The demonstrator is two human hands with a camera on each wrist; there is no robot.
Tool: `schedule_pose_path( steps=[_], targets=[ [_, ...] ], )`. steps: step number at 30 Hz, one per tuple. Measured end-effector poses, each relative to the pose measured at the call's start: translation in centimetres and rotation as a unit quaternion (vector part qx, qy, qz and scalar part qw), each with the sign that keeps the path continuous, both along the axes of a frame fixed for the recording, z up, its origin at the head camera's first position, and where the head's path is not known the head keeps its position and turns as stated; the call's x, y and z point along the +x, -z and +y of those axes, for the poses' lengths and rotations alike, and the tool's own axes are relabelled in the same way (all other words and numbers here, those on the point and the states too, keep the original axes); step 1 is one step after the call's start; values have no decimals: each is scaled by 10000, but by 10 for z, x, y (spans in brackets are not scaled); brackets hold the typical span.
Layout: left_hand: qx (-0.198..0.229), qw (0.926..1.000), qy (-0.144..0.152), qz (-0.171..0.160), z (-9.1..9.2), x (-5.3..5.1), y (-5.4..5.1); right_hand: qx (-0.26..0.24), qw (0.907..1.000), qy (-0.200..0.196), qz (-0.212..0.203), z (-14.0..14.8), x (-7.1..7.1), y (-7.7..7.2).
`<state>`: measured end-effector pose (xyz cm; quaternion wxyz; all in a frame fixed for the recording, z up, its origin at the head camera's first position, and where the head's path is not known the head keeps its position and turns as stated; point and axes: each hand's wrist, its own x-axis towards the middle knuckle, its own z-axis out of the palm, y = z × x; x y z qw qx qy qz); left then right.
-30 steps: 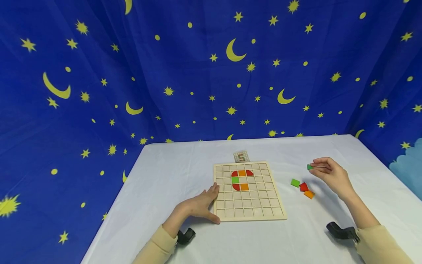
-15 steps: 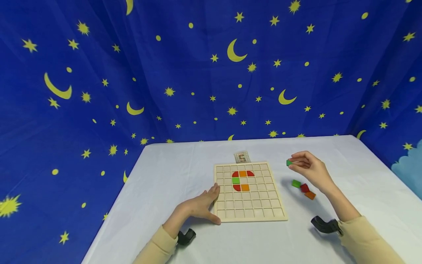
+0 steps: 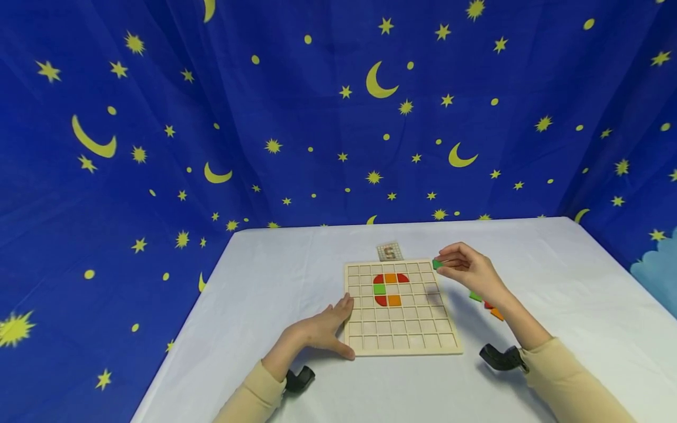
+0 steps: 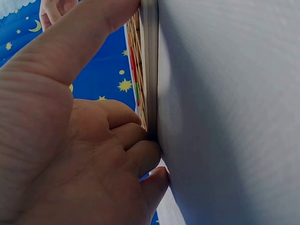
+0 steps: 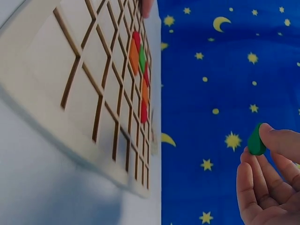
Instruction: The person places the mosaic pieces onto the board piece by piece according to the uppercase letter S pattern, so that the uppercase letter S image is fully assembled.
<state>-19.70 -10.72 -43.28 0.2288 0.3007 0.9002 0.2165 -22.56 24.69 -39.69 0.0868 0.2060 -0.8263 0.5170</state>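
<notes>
- Reference: the wooden grid board (image 3: 401, 326) lies flat on the white-covered table (image 3: 285, 264). All positions are given relative to it, as seen in the head view.
- Right hand (image 3: 476, 276): fingers pinch one dark green piece (image 3: 437, 264) between thumb and fingertips. The piece is raised, at the far right corner of the board.
- Change, right hand: one second ago, hand and piece are well apart from the board, to its right. Both are now beside its edge, and a shadow falls on the right-hand cells.
- Left hand (image 3: 324, 329): fingers are spread and relaxed, touching the left edge of the board; the thumb lies at the near left corner. Position matches the earlier frames.
- Placed pieces, unchanged: three red pieces (image 3: 403, 278), two orange pieces (image 3: 394, 300) and one light green piece (image 3: 379, 289) sit in cells in the far half of the board.
- Loose pieces, right of the board: light green (image 3: 475, 296), red (image 3: 488, 305) and orange (image 3: 497, 314). The right hand and forearm now partly cover this group, which shows fully in the earlier frames.
- Marking: a small card (image 3: 389, 251) beyond the far edge of the board bears a grid and a figure readable as "S" or "5"; which of the two cannot be told.
</notes>
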Motion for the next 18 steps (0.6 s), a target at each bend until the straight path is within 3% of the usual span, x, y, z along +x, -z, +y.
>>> schedule_pose_path(
  steps=[11, 18],
  targets=[
    [14, 10000, 56, 49, -1, 0, 0, 100, 9994, -283, -167, -23, -7, 3],
    [-10, 9999, 49, 136, 0, 1, 0, 348, 9985, -407, -150, -41, 10, -16]
  ],
)
